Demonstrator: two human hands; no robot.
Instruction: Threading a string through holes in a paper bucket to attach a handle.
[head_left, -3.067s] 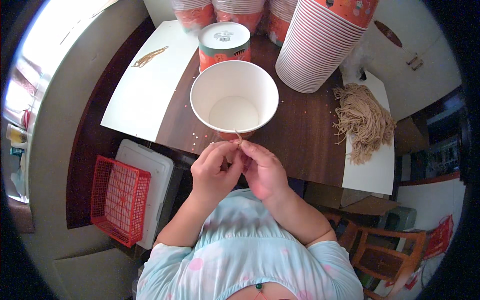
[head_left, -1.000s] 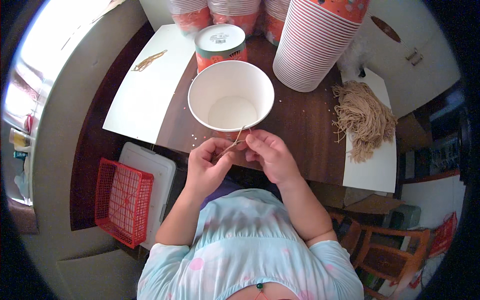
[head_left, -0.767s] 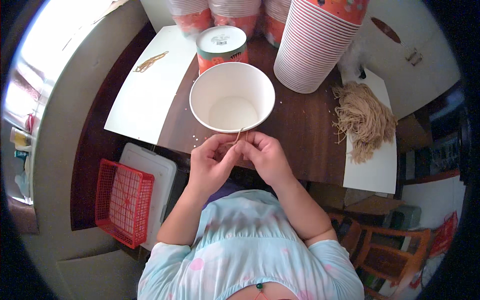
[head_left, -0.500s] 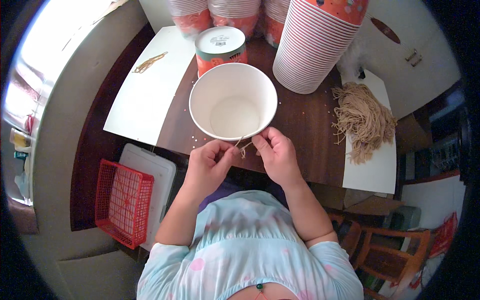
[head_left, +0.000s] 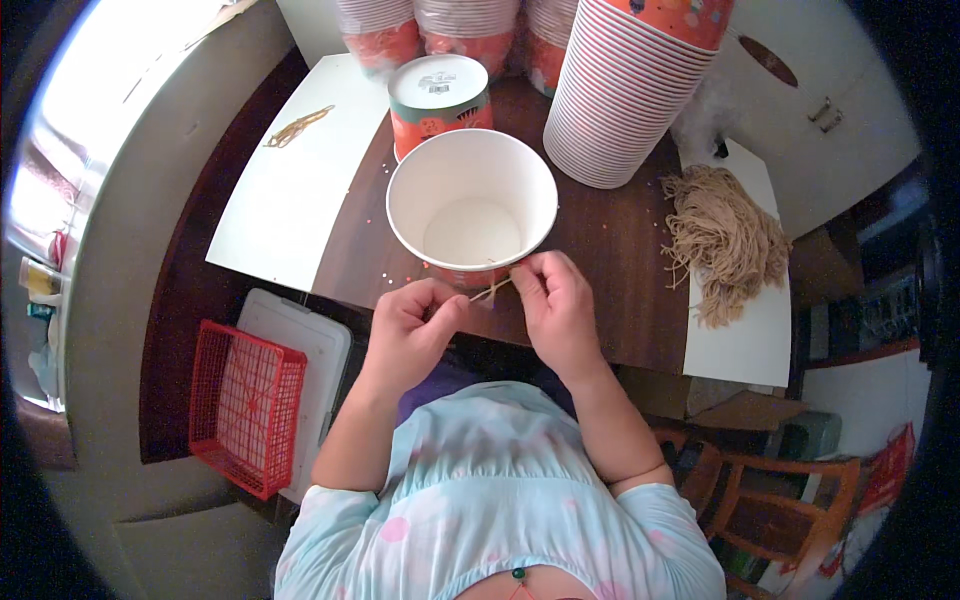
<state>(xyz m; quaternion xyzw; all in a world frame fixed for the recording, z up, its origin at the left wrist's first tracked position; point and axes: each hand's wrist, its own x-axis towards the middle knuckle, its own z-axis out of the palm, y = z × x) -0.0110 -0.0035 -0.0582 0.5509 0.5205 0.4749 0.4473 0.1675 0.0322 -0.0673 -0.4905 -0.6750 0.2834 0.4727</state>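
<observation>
At the centre of the frame, just below the white-lined tub [head_left: 472, 165], a thin tan cord [head_left: 490, 292] runs between your left hand [head_left: 408, 325] and right hand [head_left: 562, 312], each grip pinched together on it. An uneven pull could, I judge, make it slip or snap. Your hands hide its ends; whether it is knotted, or your right hand touches the tub, I cannot tell.

Two hands [head_left: 412, 325] [head_left: 557, 305]; one upright bucket [head_left: 472, 170]; one upturned bucket [head_left: 438, 85]; one basket [head_left: 286, 425]
</observation>
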